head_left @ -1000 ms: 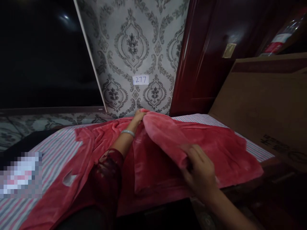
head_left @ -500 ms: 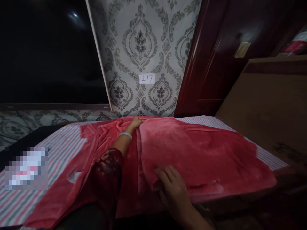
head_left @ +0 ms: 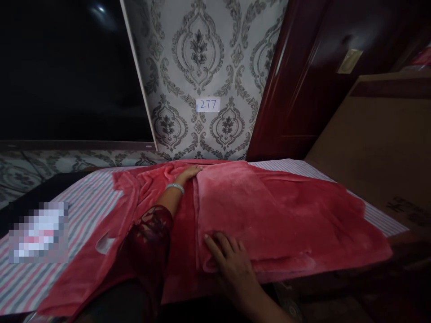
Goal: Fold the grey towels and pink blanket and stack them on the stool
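Note:
A red fleece cloth (head_left: 235,211), whose exact kind I cannot make out, is spread across a striped cover, with its right part folded over in layers. My left hand (head_left: 191,172) lies at the far left corner of the folded part, fingers stretched along the edge. On the near left corner of that part rests my right hand (head_left: 233,261), with its fingers apart and touching the fabric. The thumb side of the right hand is by a rolled layer at the front edge. To the left, the cloth lies loose and wrinkled under my left arm.
The striped cover (head_left: 81,204) shows on both sides of the cloth. A pixelated patch hides something at the left. Behind are a dark screen (head_left: 67,72), patterned wallpaper and a paper marked 277 (head_left: 208,104). A large cardboard box (head_left: 380,143) stands at the right.
My right hand has shifted slightly left on the near corner, and its fingers have spread. The left hand's fingers now lie flatter at the far corner. The view has tilted slightly.

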Demonstrator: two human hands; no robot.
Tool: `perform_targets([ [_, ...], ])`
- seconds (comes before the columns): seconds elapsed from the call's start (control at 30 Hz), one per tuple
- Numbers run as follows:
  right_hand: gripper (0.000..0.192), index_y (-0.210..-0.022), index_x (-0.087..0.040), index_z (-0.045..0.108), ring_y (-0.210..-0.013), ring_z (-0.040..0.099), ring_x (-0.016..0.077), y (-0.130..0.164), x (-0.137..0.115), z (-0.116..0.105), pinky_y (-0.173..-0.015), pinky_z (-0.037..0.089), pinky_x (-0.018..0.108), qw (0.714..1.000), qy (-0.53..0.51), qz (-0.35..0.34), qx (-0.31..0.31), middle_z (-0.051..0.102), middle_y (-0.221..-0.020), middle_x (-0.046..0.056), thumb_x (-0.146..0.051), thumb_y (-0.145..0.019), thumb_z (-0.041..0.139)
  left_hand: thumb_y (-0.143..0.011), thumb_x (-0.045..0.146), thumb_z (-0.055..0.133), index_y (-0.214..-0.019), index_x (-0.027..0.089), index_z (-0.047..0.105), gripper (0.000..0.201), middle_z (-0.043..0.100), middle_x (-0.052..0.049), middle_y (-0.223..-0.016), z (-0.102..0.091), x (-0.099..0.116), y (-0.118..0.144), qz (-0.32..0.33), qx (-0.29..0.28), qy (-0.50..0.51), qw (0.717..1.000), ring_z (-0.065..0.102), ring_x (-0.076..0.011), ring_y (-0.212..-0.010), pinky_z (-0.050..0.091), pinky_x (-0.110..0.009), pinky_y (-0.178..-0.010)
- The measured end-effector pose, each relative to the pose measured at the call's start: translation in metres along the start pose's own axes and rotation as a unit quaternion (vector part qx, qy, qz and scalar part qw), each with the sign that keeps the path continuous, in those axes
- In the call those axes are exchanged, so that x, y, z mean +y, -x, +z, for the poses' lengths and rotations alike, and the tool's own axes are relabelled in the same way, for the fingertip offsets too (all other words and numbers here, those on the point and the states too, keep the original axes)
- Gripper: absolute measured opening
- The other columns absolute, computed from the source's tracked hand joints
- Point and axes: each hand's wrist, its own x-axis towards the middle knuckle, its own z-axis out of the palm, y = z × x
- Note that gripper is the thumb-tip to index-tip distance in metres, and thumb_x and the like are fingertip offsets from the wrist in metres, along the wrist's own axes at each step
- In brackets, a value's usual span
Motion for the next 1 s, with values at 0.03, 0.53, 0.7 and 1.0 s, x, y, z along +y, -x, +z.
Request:
perform_targets([
  [0.03,0.070,-0.148,-0.024,0.048,-0.108,0.058,0.0278,-0.001,0.001,0.002,-0.083,0.046,0.039,1.000,0.012,-0.004,0.004,0.065,-0.126,0.012,-0.009,-0.082,0.066,-0.071,0.029,0.077,-0.076,0.019,0.069,0.014,0.077,-0.008,-0.088,-0.001,0.000,0.001,0.005,-0.003,-0.006,1.000,0.066,-0.0257,-0.106,0.049,-0.033,-0.100],
  [0.53,0.073,-0.150,-0.034,0.049,-0.100,0.066,0.0289,-0.011,-0.004,0.006,-0.077,0.056,0.041,0.999,0.034,-0.014,0.028,0.070,-0.120,0.009,-0.003,-0.084,0.057,-0.065,0.010,0.057,-0.127,0.022,0.069,0.064,0.054,-0.009,-0.151,-0.028,-0.011,0.031,0.152,-0.118,-0.194,0.962,0.037,-0.0293,-0.148,0.029,-0.047,-0.122],
  [0.7,0.091,-0.160,-0.034,0.029,-0.086,0.066,0.0254,-0.016,0.022,-0.022,-0.074,0.058,0.039,0.992,-0.035,0.001,0.122,0.069,-0.108,0.007,0.000,-0.078,0.047,-0.070,0.007,0.058,-0.150,0.022,0.048,0.082,0.024,-0.012,-0.168,-0.033,-0.027,0.044,0.205,-0.162,-0.364,0.894,0.032,-0.0308,-0.151,0.031,-0.046,-0.122],
  [1.0,0.073,-0.157,-0.034,0.035,-0.129,0.058,0.0279,-0.021,0.111,-0.193,-0.096,0.056,0.042,0.964,-0.064,0.086,0.243,0.055,-0.146,0.007,-0.024,-0.089,0.058,-0.073,0.025,0.067,-0.123,0.019,0.066,0.051,0.059,-0.014,-0.144,-0.015,0.048,0.090,0.291,-0.046,-0.245,0.923,0.046,-0.0315,-0.141,0.032,-0.044,-0.121],
])
